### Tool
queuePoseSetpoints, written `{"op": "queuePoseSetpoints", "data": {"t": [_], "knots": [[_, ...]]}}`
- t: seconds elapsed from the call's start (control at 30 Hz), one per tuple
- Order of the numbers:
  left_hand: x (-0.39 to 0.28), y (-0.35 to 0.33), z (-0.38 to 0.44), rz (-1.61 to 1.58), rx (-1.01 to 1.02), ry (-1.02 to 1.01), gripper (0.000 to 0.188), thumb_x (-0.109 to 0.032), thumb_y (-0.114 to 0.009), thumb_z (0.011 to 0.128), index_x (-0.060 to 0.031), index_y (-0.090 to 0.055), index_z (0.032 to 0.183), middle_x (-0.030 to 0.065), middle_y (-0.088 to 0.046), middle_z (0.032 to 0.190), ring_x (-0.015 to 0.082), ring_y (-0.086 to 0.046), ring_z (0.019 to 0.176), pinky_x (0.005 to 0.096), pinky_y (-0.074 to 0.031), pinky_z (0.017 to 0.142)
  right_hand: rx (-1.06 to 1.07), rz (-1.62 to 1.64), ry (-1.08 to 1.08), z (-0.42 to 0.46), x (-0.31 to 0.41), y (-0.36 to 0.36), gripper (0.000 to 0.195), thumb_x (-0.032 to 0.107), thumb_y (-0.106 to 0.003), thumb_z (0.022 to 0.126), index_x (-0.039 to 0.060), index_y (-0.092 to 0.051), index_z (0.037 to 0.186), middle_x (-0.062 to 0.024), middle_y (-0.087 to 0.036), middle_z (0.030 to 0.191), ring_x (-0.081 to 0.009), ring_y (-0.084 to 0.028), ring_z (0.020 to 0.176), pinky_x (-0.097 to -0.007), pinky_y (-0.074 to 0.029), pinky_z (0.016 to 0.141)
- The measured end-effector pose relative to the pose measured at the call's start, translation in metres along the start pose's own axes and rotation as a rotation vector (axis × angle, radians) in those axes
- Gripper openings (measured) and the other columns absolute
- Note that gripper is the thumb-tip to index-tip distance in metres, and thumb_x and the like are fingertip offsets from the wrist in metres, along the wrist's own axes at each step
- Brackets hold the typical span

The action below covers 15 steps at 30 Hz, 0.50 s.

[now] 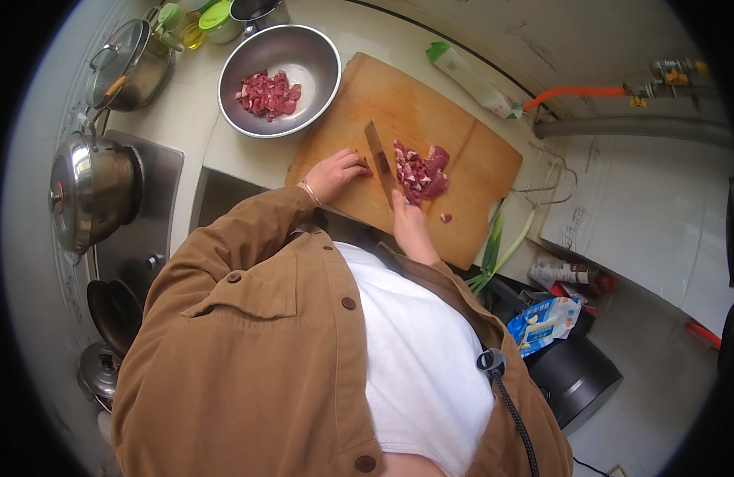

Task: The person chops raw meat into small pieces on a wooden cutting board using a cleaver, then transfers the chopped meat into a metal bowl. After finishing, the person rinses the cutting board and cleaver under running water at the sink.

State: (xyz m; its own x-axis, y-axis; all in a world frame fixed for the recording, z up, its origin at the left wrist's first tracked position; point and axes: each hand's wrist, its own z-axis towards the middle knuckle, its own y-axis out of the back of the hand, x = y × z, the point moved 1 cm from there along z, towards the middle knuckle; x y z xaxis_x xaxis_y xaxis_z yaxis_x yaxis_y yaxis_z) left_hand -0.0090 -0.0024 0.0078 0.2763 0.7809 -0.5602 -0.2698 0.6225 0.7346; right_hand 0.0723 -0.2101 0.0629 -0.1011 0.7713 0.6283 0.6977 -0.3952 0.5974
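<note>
My right hand point(410, 223) grips a kitchen cleaver point(380, 156), its blade standing over the middle of the wooden cutting board point(349, 80). Right of the blade, close against it, lies a pile of cut raw red meat point(423, 173), with a small scrap point(445, 218) nearer to me. To the left, my left hand point(337, 173) rests on the board with curled fingers at a small piece of meat point(367, 171). A metal bowl point(313, 56) holding chopped meat point(268, 94) stands beyond the board's left side.
Green onions point(497, 250) lie by the board's right edge, near a wire rack point(548, 176). A green-and-white packet point(474, 79) is behind the board. Left are a stove point(161, 173) with a steel pot point(95, 191), a lidded glass-topped pot point(128, 68) and an oil bottle point(192, 37).
</note>
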Motion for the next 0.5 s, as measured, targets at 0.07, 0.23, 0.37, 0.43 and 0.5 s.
{"op": "queuePoseSetpoints", "data": {"t": [0.07,0.23,0.37,0.43,0.5], "knots": [[0.0,-0.002,-0.007,0.029,-0.003,0.03,0.025,-0.004,-0.058,0.075,-0.0037,-0.068,0.099,0.0083,-0.062,0.105,0.0272,-0.058,0.102,0.0336,-0.051,0.088,0.026,-0.039,-0.07,-0.025,-0.009,0.004,0.068,0.053,-0.039,0.1,-0.0056,-0.067,0.081,-0.0341,-0.061,0.081,-0.0514,-0.061,0.087,-0.055,-0.047,0.076],[-0.001,-0.001,-0.002,0.057,0.039,0.004,0.024,-0.005,-0.058,0.077,-0.0049,-0.068,0.098,0.007,-0.062,0.106,0.0255,-0.058,0.101,0.0328,-0.051,0.088,0.035,-0.083,-0.078,-0.039,-0.004,0.007,0.068,0.053,-0.04,0.1,-0.0055,-0.067,0.078,-0.0339,-0.061,0.08,-0.0517,-0.061,0.086,-0.0555,-0.047,0.076],[0.014,-0.008,-0.008,0.113,0.043,0.016,0.019,-0.008,-0.057,0.079,-0.005,-0.067,0.095,0.0062,-0.061,0.105,0.0239,-0.058,0.101,0.0318,-0.051,0.087,0.025,-0.118,0.034,-0.022,-0.005,-0.018,0.07,0.054,-0.039,0.1,-0.0054,-0.067,0.076,-0.0333,-0.062,0.08,-0.0511,-0.061,0.087,-0.0555,-0.047,0.077],[0.013,-0.014,-0.01,0.106,0.048,0.001,0.02,-0.007,-0.058,0.078,-0.0048,-0.067,0.096,0.0073,-0.061,0.104,0.0251,-0.058,0.1,0.0326,-0.051,0.087,0.009,-0.138,0.097,0.008,0.012,-0.029,0.072,0.055,-0.035,0.101,-0.0061,-0.066,0.077,-0.033,-0.061,0.08,-0.0509,-0.061,0.088,-0.0552,-0.047,0.077],[0.012,-0.006,-0.005,0.097,0.068,-0.003,0.024,-0.006,-0.059,0.076,-0.0046,-0.067,0.098,0.009,-0.061,0.102,0.0273,-0.058,0.098,0.0339,-0.05,0.087,0.013,-0.16,0.081,0.035,0.022,-0.036,0.075,0.056,-0.033,0.101,-0.0069,-0.065,0.077,-0.0339,-0.061,0.08,-0.0508,-0.061,0.089,-0.055,-0.046,0.077]]}}
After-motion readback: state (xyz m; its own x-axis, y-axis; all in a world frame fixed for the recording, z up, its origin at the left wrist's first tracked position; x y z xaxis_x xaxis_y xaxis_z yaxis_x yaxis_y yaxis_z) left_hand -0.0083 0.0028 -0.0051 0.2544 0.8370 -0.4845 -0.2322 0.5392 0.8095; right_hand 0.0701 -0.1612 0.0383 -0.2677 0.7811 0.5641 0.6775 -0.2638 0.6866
